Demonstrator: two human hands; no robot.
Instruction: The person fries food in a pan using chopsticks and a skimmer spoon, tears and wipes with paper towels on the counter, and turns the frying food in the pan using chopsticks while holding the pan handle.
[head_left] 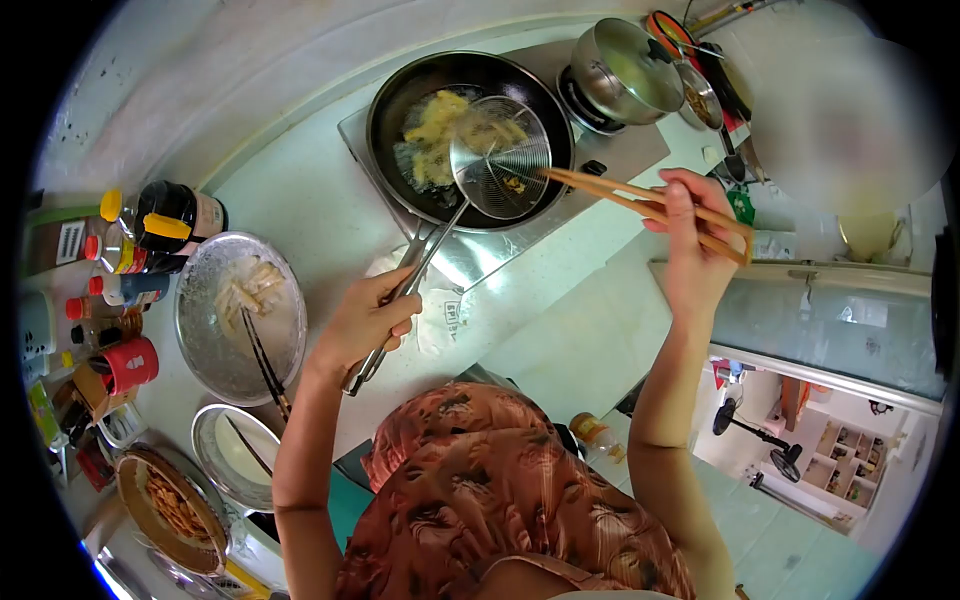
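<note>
Strainer [500, 157] hangs over the frying pan [390, 120] at twelve o'clock; left fingers [401, 310] grasp its handle [440, 239], right fingers [680, 207] pinch wooden chopsticks [602, 184]. Bottles [178, 222] crowd the white desk [285, 165] at nine o'clock; a fan [786, 461] and shelves [843, 456] show at four.

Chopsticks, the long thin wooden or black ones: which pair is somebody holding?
The long light-brown wooden chopsticks, gripped in the person's bare right hand. The thin black chopsticks aren't held; they lean in the large round silvery metal bowl.

Metal mesh strainer [500, 158], wooden chopsticks [604, 187]
</note>
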